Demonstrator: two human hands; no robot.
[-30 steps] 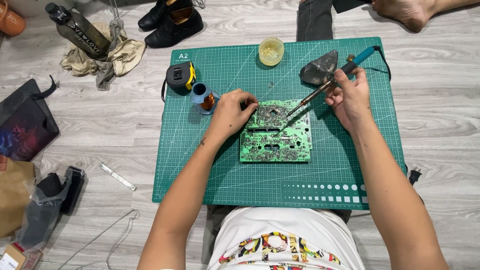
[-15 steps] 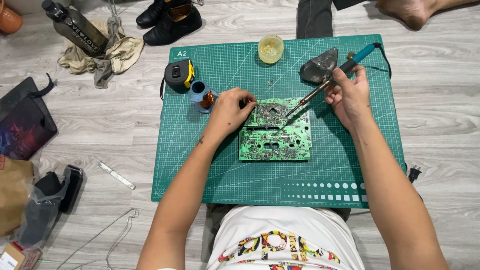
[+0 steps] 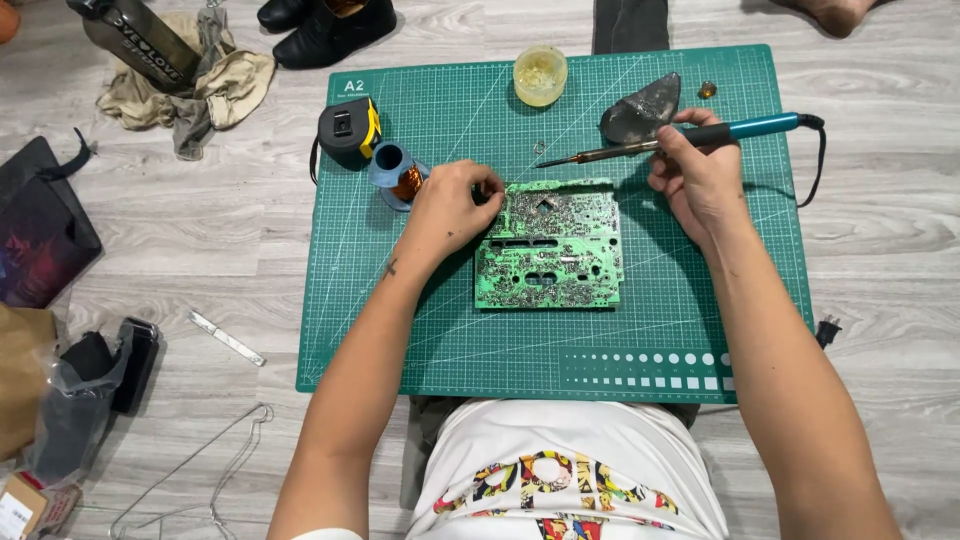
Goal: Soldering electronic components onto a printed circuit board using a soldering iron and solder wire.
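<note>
My arms are bare all the way up, with no sleeves, no watch and no rings. My left hand (image 3: 450, 205) is near the middle of the frame, and there is a small dark mark, like a tiny tattoo, on my left wrist. My right hand (image 3: 695, 180) is to the right of the middle. My fingers (image 3: 488, 185) have short nails. At the bottom middle of the frame you can see my white shirt. It has a bright picture on it in red, yellow and black, with round shapes.
</note>
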